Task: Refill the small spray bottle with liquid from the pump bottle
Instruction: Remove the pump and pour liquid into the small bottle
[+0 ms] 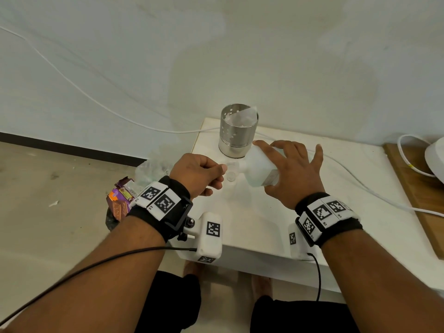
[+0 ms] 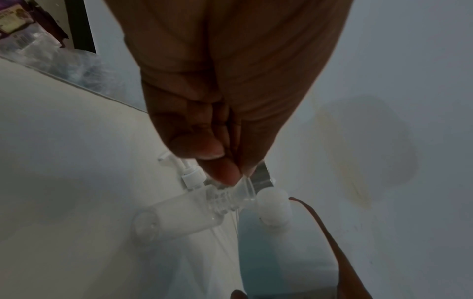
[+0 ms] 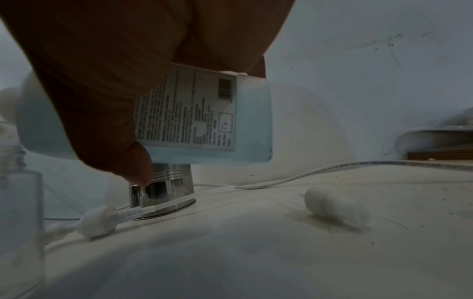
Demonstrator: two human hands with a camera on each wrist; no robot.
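The small clear spray bottle (image 1: 231, 177) (image 2: 179, 212) stands uncapped on the white table (image 1: 264, 219). My left hand (image 1: 222, 171) (image 2: 238, 178) pinches a small clear funnel (image 2: 243, 190) seated on the bottle's threaded neck. My right hand (image 1: 266, 167) grips the pump bottle (image 1: 254, 169) (image 3: 199, 113), which holds pale blue liquid and is tipped on its side. Its open white neck (image 2: 274, 206) points left at the funnel. No stream of liquid is visible. The pump head with its tube (image 3: 97, 222) lies on the table beside the small bottle.
A perforated metal cup (image 1: 237, 131) (image 3: 166, 188) with paper inside stands just behind the bottles. A white cable (image 1: 360, 186) crosses the table. A white cap (image 3: 335, 206) lies loose. A wooden board (image 1: 413, 188) is at the right; wrappers (image 1: 120, 200) are on the floor at left.
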